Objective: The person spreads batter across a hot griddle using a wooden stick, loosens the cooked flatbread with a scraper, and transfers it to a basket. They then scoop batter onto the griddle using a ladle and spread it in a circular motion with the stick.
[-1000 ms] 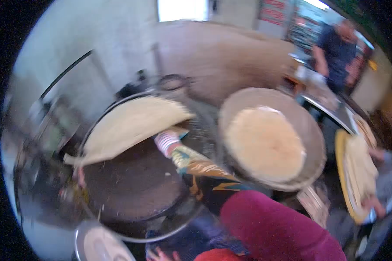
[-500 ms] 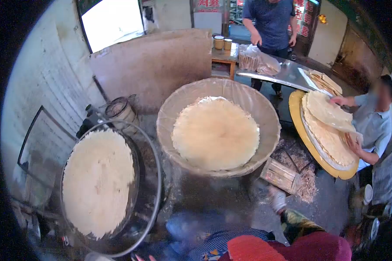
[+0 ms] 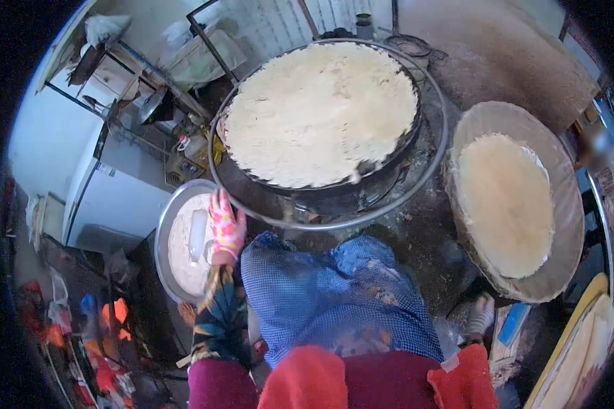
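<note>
My left hand [image 3: 226, 226], in a pink and white patterned glove, lies over the right rim of a metal basin [image 3: 162, 235], its fingers stretched out. Inside the basin are pale batter [image 3: 181, 255] and a whitish scoop-like tool [image 3: 198, 235]. Low on the right, my right hand [image 3: 481, 315], in a striped glove, is beside a wooden crate [image 3: 503, 347] with a blue flat piece [image 3: 514, 324] on it; its fingers are too blurred to read. Ahead of me, a large pale round sheet [image 3: 320, 112] covers a dark griddle ringed by a metal hoop [image 3: 361, 221].
A wide lined basket [image 3: 563, 232] on the right holds a stack of tan round sheets [image 3: 505, 204]. Beyond it is a yellow board [image 3: 573, 327] with more sheets. Shelves and bottles [image 3: 191, 144] stand at the left. A person [image 3: 597, 140] is partly visible at the far right.
The view has swung left and down onto the griddle and basin. My right hand has gone from the griddle to beside the crate. The sheet, earlier lifted and folded, lies flat.
</note>
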`<action>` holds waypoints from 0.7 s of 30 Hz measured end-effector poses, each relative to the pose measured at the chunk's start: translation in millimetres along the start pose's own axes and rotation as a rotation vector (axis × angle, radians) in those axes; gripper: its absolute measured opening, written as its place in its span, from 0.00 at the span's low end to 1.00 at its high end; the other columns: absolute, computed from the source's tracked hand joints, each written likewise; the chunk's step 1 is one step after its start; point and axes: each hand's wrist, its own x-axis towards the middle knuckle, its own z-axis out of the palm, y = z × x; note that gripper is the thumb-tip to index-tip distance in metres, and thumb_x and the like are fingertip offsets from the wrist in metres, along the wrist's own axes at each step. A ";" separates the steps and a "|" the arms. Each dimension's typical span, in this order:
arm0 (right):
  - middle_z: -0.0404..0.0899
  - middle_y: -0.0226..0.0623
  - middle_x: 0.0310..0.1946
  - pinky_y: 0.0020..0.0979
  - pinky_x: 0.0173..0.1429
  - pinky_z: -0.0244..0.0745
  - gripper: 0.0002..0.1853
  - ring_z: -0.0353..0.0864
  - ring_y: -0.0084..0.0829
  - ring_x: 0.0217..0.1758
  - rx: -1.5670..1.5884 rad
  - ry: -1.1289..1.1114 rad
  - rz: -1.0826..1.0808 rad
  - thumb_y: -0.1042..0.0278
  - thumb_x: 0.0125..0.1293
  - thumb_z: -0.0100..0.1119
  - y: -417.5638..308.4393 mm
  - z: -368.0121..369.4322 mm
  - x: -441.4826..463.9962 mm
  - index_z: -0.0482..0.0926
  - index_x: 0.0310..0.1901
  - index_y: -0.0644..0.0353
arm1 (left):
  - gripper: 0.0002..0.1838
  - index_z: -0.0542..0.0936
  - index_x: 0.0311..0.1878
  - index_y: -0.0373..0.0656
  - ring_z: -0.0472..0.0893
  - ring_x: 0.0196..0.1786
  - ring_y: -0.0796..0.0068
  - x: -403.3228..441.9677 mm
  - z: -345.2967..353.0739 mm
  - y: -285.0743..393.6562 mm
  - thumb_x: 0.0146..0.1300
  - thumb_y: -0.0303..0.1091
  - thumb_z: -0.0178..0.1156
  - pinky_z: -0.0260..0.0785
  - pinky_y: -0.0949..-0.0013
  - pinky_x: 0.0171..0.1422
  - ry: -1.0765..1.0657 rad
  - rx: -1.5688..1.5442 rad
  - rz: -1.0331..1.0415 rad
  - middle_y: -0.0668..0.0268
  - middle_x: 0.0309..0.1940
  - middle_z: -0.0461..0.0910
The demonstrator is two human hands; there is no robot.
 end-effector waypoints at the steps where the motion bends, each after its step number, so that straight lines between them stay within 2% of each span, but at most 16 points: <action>1: 0.78 0.41 0.44 0.30 0.53 0.71 0.14 0.76 0.32 0.45 0.388 -0.032 -0.203 0.68 0.66 0.50 -16.9 25.5 -5.4 0.73 0.52 0.63 | 0.34 0.60 0.65 0.35 0.55 0.68 0.42 12.2 -1.1 -8.5 0.56 0.34 0.59 0.50 0.49 0.71 0.014 0.024 -0.011 0.44 0.64 0.58; 2: 0.79 0.40 0.42 0.28 0.52 0.70 0.13 0.77 0.31 0.44 0.500 -0.068 -0.323 0.70 0.64 0.53 -36.8 52.1 -3.0 0.75 0.49 0.63 | 0.33 0.60 0.65 0.36 0.55 0.68 0.43 23.6 0.6 -16.4 0.58 0.37 0.59 0.48 0.49 0.71 0.040 0.031 0.022 0.46 0.64 0.58; 3: 0.81 0.39 0.41 0.28 0.51 0.71 0.11 0.78 0.31 0.44 0.468 -0.174 -0.274 0.71 0.64 0.52 -120.7 27.5 -19.3 0.77 0.47 0.63 | 0.33 0.61 0.65 0.37 0.55 0.69 0.45 34.9 1.0 -14.0 0.59 0.38 0.58 0.47 0.49 0.71 0.026 0.002 0.061 0.47 0.65 0.59; 4: 0.81 0.37 0.36 0.26 0.46 0.72 0.13 0.78 0.26 0.39 0.577 -0.267 -0.358 0.67 0.68 0.47 -166.0 32.2 -19.4 0.76 0.47 0.64 | 0.32 0.61 0.65 0.38 0.55 0.69 0.46 49.6 -1.8 -7.9 0.60 0.39 0.57 0.46 0.49 0.72 0.004 -0.024 0.100 0.49 0.65 0.59; 7: 0.79 0.46 0.42 0.33 0.45 0.77 0.20 0.81 0.37 0.43 1.090 -0.783 -0.016 0.58 0.67 0.50 -300.5 6.1 -27.7 0.70 0.53 0.66 | 0.31 0.61 0.66 0.41 0.54 0.70 0.49 90.4 8.0 -0.8 0.62 0.42 0.55 0.44 0.48 0.72 0.071 0.030 0.165 0.53 0.67 0.58; 9: 0.75 0.50 0.47 0.43 0.52 0.73 0.28 0.77 0.42 0.48 1.281 -1.069 -0.006 0.50 0.64 0.53 -341.9 12.1 -24.7 0.66 0.55 0.67 | 0.30 0.62 0.65 0.41 0.55 0.69 0.49 96.7 24.9 -11.4 0.62 0.43 0.55 0.46 0.47 0.71 0.102 0.000 0.090 0.53 0.65 0.60; 10: 0.77 0.45 0.42 0.40 0.46 0.76 0.24 0.79 0.42 0.43 1.356 -1.109 0.096 0.54 0.61 0.58 -363.1 13.7 -26.6 0.69 0.50 0.66 | 0.29 0.63 0.64 0.41 0.57 0.68 0.49 96.4 33.7 -21.0 0.62 0.43 0.55 0.48 0.47 0.70 0.108 -0.021 0.074 0.52 0.64 0.62; 12: 0.76 0.46 0.43 0.45 0.46 0.75 0.24 0.78 0.43 0.44 1.413 -1.237 0.151 0.54 0.61 0.58 -378.5 31.1 -11.4 0.69 0.50 0.64 | 0.23 0.70 0.56 0.40 0.64 0.63 0.47 76.5 57.3 -48.7 0.62 0.43 0.55 0.53 0.48 0.67 0.030 -0.115 0.118 0.51 0.55 0.70; 13: 0.76 0.46 0.43 0.45 0.46 0.75 0.24 0.78 0.43 0.44 1.409 -1.230 0.147 0.54 0.61 0.58 -386.4 36.7 -3.6 0.69 0.50 0.64 | 0.17 0.75 0.45 0.39 0.70 0.54 0.46 63.9 60.0 -50.4 0.60 0.44 0.56 0.56 0.47 0.64 -0.216 -0.076 0.004 0.51 0.43 0.74; 14: 0.76 0.47 0.43 0.46 0.46 0.75 0.24 0.78 0.44 0.44 1.349 -1.186 0.181 0.53 0.61 0.57 -394.5 41.1 4.3 0.68 0.50 0.64 | 0.15 0.76 0.35 0.39 0.71 0.49 0.46 41.4 67.4 -52.2 0.60 0.44 0.57 0.56 0.45 0.64 -0.324 -0.054 0.024 0.52 0.35 0.74; 15: 0.75 0.47 0.44 0.48 0.45 0.75 0.24 0.77 0.44 0.45 1.292 -1.141 0.212 0.53 0.61 0.56 -403.9 44.1 13.6 0.68 0.51 0.63 | 0.15 0.77 0.32 0.41 0.72 0.46 0.48 16.1 90.6 -65.3 0.59 0.45 0.57 0.54 0.43 0.65 -0.159 -0.149 0.265 0.53 0.30 0.73; 16: 0.65 0.59 0.57 0.56 0.51 0.71 0.29 0.70 0.55 0.56 1.182 -1.133 0.183 0.50 0.62 0.55 -411.2 44.0 28.8 0.66 0.55 0.66 | 0.15 0.78 0.31 0.42 0.72 0.47 0.48 9.4 76.1 -44.5 0.58 0.46 0.55 0.50 0.41 0.67 -0.332 -0.188 0.228 0.55 0.29 0.74; 17: 0.67 0.58 0.56 0.56 0.50 0.72 0.28 0.71 0.55 0.55 1.099 -1.023 0.173 0.50 0.63 0.55 -415.2 46.6 49.1 0.66 0.55 0.66 | 0.16 0.80 0.32 0.43 0.72 0.46 0.50 -0.1 82.9 -33.4 0.58 0.47 0.53 0.48 0.40 0.67 -0.308 -0.017 0.393 0.56 0.28 0.74; 18: 0.68 0.57 0.55 0.55 0.49 0.73 0.27 0.73 0.55 0.53 1.009 -0.912 0.172 0.51 0.63 0.55 -415.6 47.8 67.3 0.66 0.55 0.66 | 0.18 0.79 0.28 0.44 0.73 0.45 0.52 5.3 51.3 6.3 0.59 0.49 0.50 0.48 0.41 0.67 -0.287 -0.117 0.399 0.58 0.26 0.74; 20: 0.77 0.46 0.40 0.44 0.32 0.77 0.20 0.79 0.42 0.38 0.904 -0.675 0.154 0.55 0.62 0.55 -428.9 36.7 91.0 0.70 0.47 0.61 | 0.21 0.78 0.25 0.44 0.74 0.43 0.54 -5.5 55.0 24.7 0.60 0.51 0.48 0.50 0.42 0.66 -0.263 -0.193 0.351 0.59 0.25 0.74; 21: 0.78 0.45 0.38 0.42 0.33 0.76 0.18 0.79 0.39 0.37 0.813 -0.516 -0.001 0.55 0.62 0.56 -430.9 36.7 103.3 0.71 0.46 0.61 | 0.22 0.77 0.24 0.45 0.74 0.43 0.54 -9.4 57.5 32.5 0.60 0.52 0.47 0.50 0.43 0.66 -0.250 -0.219 0.337 0.59 0.24 0.74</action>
